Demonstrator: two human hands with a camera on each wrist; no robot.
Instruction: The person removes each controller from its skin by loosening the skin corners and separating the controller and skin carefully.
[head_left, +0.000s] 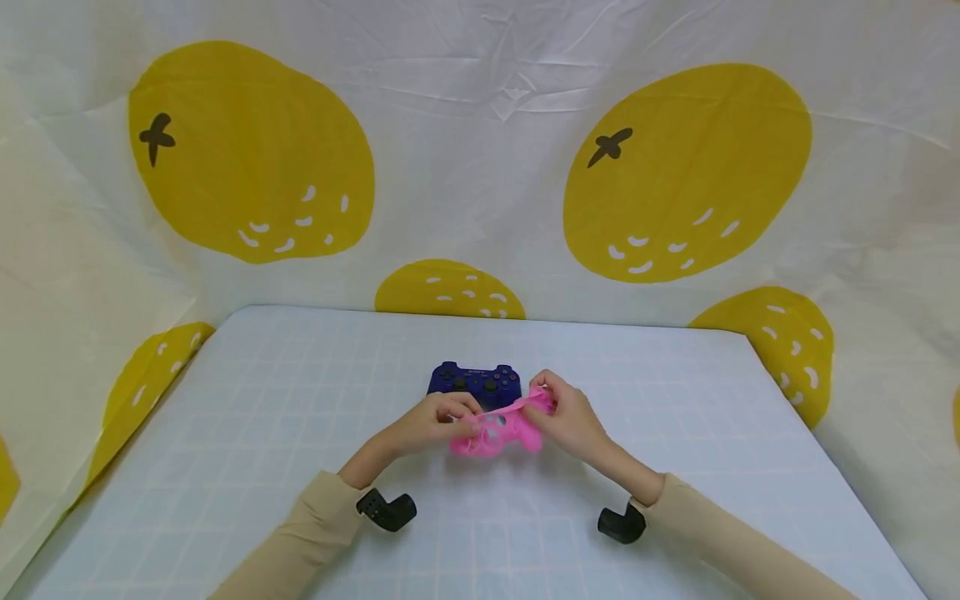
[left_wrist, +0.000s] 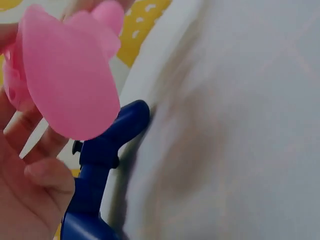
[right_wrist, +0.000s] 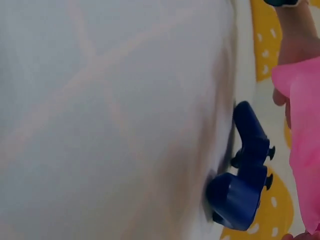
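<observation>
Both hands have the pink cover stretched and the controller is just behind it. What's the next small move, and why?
Probably carry the pink silicone cover back over the blue controller and hook one grip in. The left hand and right hand both pinch the cover and pull its opening wide, and the controller lies bare on the table just beyond them.

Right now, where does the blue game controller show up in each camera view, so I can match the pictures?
Head: the blue game controller lies mid-table, just beyond both hands.
Left wrist: bottom left, under the pink silicone cover.
Right wrist: lower right, left of the pink cover.
Shared landmark: the pink cover, with the yellow-print cloth behind.
</observation>
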